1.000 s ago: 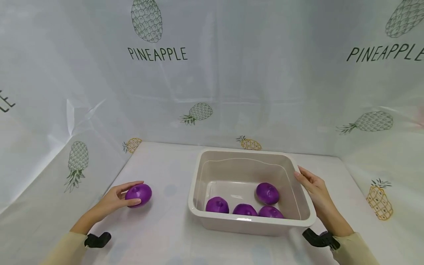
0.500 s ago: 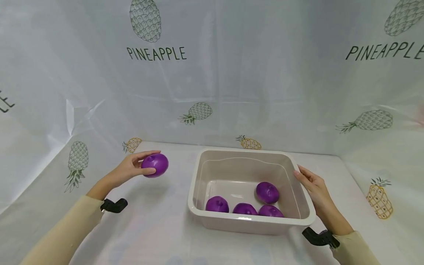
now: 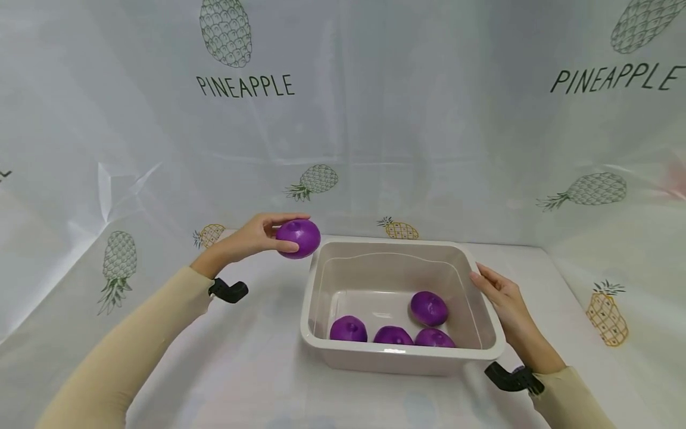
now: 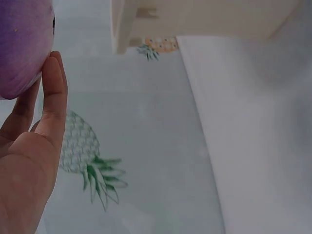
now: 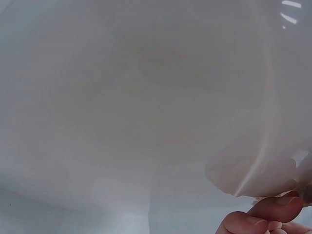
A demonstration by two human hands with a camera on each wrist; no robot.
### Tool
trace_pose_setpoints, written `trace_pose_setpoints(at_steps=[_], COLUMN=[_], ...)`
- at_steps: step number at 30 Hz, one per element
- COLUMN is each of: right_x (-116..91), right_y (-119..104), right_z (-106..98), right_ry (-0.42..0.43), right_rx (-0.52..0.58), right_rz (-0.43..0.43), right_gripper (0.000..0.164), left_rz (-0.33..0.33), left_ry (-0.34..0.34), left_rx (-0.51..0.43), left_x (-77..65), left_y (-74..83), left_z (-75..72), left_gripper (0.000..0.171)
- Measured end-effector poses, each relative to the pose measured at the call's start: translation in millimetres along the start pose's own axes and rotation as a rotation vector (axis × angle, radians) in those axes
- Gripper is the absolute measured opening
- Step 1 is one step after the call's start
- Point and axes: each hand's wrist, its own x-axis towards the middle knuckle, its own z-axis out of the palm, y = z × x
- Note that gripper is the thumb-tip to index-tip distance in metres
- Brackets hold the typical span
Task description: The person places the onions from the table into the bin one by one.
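Note:
My left hand (image 3: 264, 233) holds a glossy, round purple onion (image 3: 301, 239) raised beside the bin's far left corner. Thumb and fingers pinch it from opposite sides. A pale beige plastic bin (image 3: 386, 362) stands on the table, its near edge facing me. Several matching purple onions (image 3: 429, 308) lie inside, mostly along the near wall. On the bin's right rim, my right hand (image 3: 504, 300) keeps a grip, thumb over the edge. In the right wrist view, the pale bin wall (image 5: 146, 97) fills most of the picture, with fingertips (image 5: 278, 209) at the lower right.
White cloth (image 3: 257, 369) covers the table. Behind and at both sides hang plastic sheets (image 3: 429, 119) printed with pineapples, meeting the table just beyond the bin. A black wrist strap mount (image 3: 228, 291) sits below my left wrist, and another (image 3: 514, 378) below my right.
My left hand has lifted the onion off the left part of the table and carried it right and away from me, to the bin's left rim. My right hand stays on the rim.

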Motion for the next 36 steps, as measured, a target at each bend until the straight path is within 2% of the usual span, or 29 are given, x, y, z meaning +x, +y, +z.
trace_pose_setpoints(at_steps=[14,27,32,36], right_x=[1,1,1,1], right_y=[0,1,1,0], right_z=[-1,0,-1,-1], right_ry=[0.004,0.015,0.019,0.015], right_rx=[0.025,0.04,0.025,0.014], right_rz=[0.004,0.028,0.029,0.019], right_gripper=[0.061,0.062,0.063,0.062], left_rz=[0.062,0.081,0.079,0.065], left_ry=[-0.142,-0.441,-0.535,-0.593], left_rx=[0.087,0.107,0.121,0.172], left_x=[51.1,96.8,109.5,117.3], left_y=[23.6,34.2,33.9,32.0], left_z=[35.8,81.9,100.7,113.4], left_gripper=[0.066,0.074,0.075,0.076])
